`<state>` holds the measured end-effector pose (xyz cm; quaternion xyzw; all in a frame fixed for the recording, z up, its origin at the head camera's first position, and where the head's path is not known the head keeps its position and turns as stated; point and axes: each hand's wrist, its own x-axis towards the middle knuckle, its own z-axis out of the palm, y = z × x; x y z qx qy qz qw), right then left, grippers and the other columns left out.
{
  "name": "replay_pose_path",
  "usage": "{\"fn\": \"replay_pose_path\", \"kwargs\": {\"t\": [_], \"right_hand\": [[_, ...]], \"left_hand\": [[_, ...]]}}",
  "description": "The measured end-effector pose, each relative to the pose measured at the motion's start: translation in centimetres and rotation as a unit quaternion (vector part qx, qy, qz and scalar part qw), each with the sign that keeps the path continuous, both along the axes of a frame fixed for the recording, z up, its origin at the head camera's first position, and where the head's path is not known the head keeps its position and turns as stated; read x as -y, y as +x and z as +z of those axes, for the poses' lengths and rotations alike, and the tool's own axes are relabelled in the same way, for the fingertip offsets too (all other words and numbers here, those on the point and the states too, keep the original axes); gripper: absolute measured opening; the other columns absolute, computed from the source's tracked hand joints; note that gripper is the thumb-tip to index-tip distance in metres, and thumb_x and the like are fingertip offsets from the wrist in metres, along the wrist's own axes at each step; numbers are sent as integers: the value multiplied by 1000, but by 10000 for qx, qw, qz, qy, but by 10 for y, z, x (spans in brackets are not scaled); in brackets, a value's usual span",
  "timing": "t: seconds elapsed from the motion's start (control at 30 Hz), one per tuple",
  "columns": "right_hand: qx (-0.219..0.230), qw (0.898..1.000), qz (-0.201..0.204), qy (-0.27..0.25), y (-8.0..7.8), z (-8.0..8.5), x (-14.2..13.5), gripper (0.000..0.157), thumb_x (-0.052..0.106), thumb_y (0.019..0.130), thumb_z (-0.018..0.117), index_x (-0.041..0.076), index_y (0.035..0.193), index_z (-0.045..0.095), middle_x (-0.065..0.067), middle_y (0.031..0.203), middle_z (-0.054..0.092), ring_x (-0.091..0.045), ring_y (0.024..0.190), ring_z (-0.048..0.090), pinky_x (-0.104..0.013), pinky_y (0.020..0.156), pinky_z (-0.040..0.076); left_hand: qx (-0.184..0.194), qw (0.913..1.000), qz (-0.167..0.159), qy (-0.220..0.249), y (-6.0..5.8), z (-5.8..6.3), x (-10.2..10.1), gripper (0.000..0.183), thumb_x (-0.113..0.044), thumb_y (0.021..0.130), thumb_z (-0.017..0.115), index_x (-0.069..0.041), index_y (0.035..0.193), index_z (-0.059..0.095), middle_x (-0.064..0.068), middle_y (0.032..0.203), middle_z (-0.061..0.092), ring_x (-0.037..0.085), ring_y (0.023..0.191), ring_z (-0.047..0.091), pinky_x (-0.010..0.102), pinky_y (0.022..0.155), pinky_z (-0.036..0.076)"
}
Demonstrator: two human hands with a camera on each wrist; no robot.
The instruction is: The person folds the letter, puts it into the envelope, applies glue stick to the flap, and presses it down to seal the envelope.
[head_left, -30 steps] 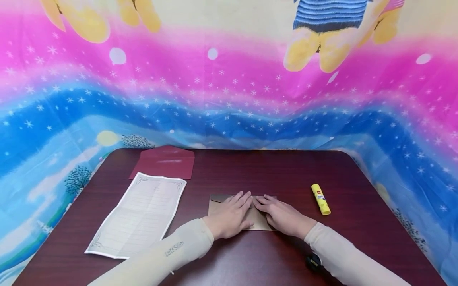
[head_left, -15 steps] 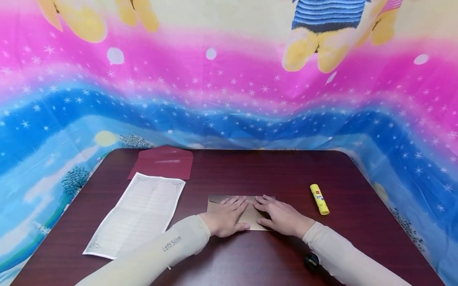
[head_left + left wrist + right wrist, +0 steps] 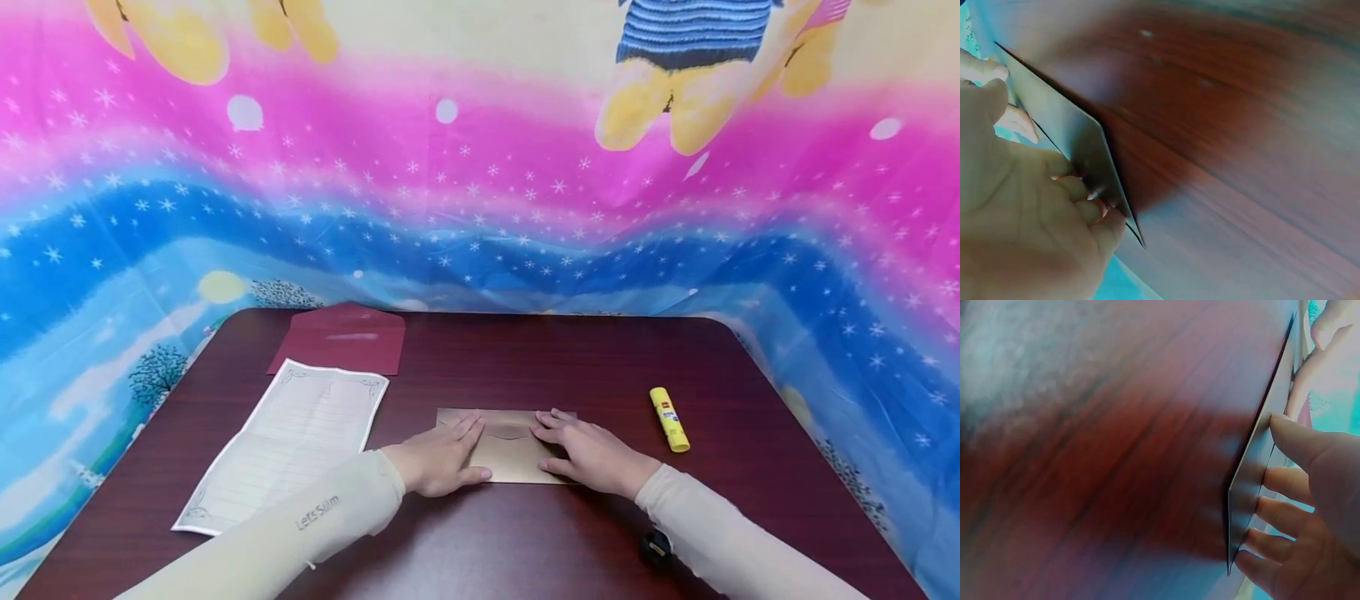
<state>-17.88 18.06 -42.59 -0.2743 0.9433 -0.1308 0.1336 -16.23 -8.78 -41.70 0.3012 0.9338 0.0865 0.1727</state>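
Note:
A gold-brown envelope [image 3: 513,461] lies on the dark wooden table, its pointed flap folded down along the far side. My left hand [image 3: 438,458] rests on its left part with fingers extended and the thumb near the front edge. On the right part lies my right hand [image 3: 596,452], fingers spread and touching the paper. The left wrist view has the envelope [image 3: 1063,115] under the fingertips of the left hand [image 3: 1035,206]. In the right wrist view, fingertips of the right hand [image 3: 1310,506] press along the envelope [image 3: 1254,462].
A bordered, lined letter sheet [image 3: 300,442] with fold creases lies to the left, partly under the left forearm. Behind it is a dark red envelope [image 3: 341,342] with its flap up. A yellow glue stick [image 3: 669,419] lies at the right. A printed cloth [image 3: 480,208] hangs behind the table.
My left hand has slid left across the envelope from its middle, uncovering the flap's point. The right hand has stayed at the right part, its thumb now spread farther from the fingers.

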Motion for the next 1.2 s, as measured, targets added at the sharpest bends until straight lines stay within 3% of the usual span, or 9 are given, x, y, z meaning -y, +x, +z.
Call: {"fn": "replay_pose_path", "kwargs": {"t": [0.27,0.6,0.83,0.93,1.07,1.2], "right_hand": [[61,9998,144,-93,-1,0,-2,57,35,96,69,13,147,54,-11,160,42,-40,150,35,-62,114,38],[-7,9999,52,-148,3,-5,-6,60,37,96,68,12,148,52,-12,161,40,-41,151,33,-61,115,36],[-290,9995,-121,-34,9,3,16,66,43,95,68,8,148,51,-17,159,42,-39,149,37,-60,113,40],[-398,9988,157,-230,12,3,34,72,46,96,66,4,151,45,-19,163,34,-40,152,31,-58,116,38],[-269,9967,653,-409,14,1,57,83,51,98,59,0,157,30,-20,168,20,-41,156,18,-54,124,26],[-241,9966,785,-99,13,-3,76,90,61,98,51,2,160,21,-17,169,19,-36,157,18,-51,125,25]], "left_hand": [[-350,9990,5,-293,5,-1,17,70,-34,102,58,5,155,31,19,166,27,29,156,26,39,126,26],[-567,9972,-113,-465,6,-3,13,68,-36,104,54,2,156,31,16,166,28,28,155,28,38,126,27],[-661,9959,-144,-607,7,-2,14,68,-36,103,55,1,156,32,16,166,29,27,155,29,37,125,28],[-658,9958,-104,-624,6,-2,15,68,-37,103,55,0,156,32,15,166,29,27,155,29,37,125,28],[-668,9954,-136,-668,6,-2,16,68,-38,104,53,0,157,31,14,167,28,26,155,28,37,125,28],[-689,9948,-185,-733,6,-2,16,68,-38,104,53,0,157,31,13,167,28,25,156,27,37,125,28]]}}
